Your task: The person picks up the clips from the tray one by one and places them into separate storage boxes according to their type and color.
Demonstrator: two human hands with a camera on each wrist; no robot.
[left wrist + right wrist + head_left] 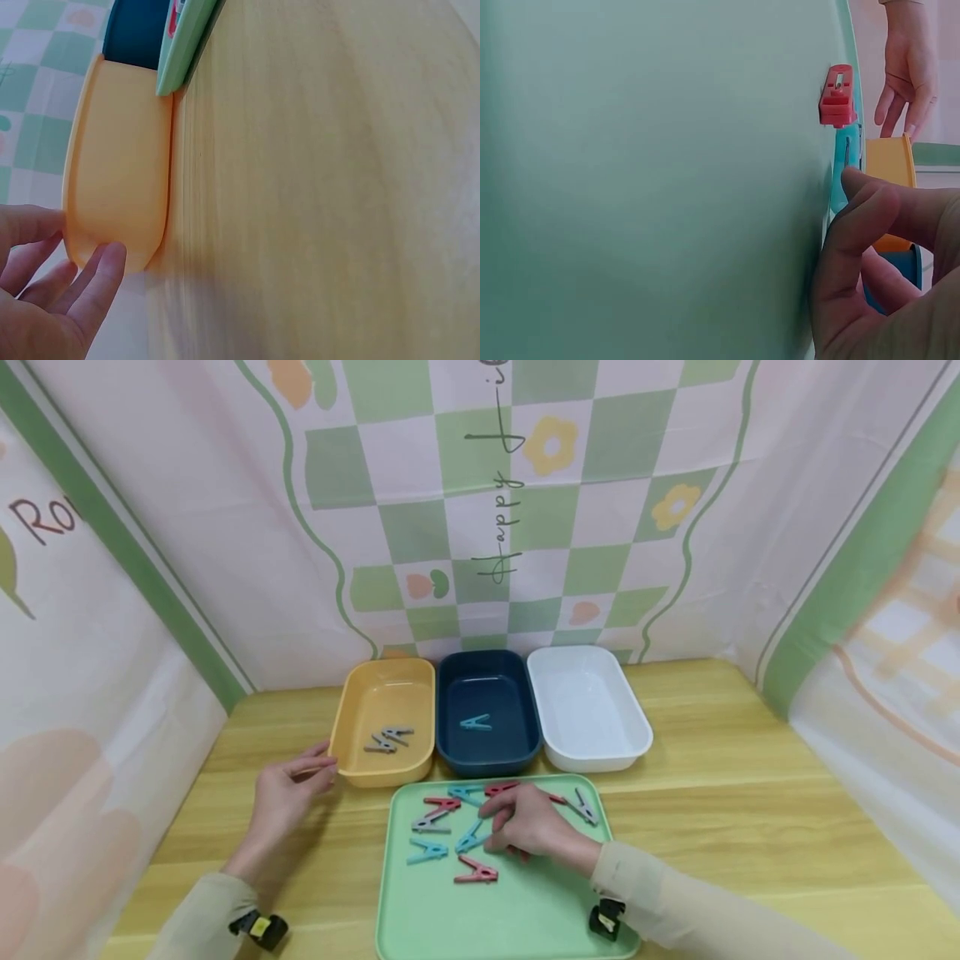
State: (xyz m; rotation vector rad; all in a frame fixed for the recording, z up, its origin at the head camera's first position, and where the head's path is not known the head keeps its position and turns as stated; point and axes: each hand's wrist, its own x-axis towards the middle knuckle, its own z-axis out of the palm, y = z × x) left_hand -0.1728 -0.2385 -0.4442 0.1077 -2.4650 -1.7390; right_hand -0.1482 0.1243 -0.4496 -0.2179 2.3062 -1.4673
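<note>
From my head view, my right hand (pixel 528 827) curls over the pegs on the green tray (pixel 420 927), fingertips on a blue peg (pixel 471 839); whether I've pinched it I cannot tell. Crowded neighbours could snag and get dragged along.

My left wrist view shows my left hand (pixel 45 300) spread, touching the near-left corner of the yellow bin (pixel 120 180); a nudge could shift it.

My right wrist view shows a finger (pixel 855 247) bent against the tray, a red peg (pixel 837 97) nearby.

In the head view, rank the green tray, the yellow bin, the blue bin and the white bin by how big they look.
1. green tray, clearly largest, though nearest the camera and cut off at the bottom.
2. white bin, slightly the widest of the bins.
3. yellow bin and blue bin: too alike to rank.
</note>
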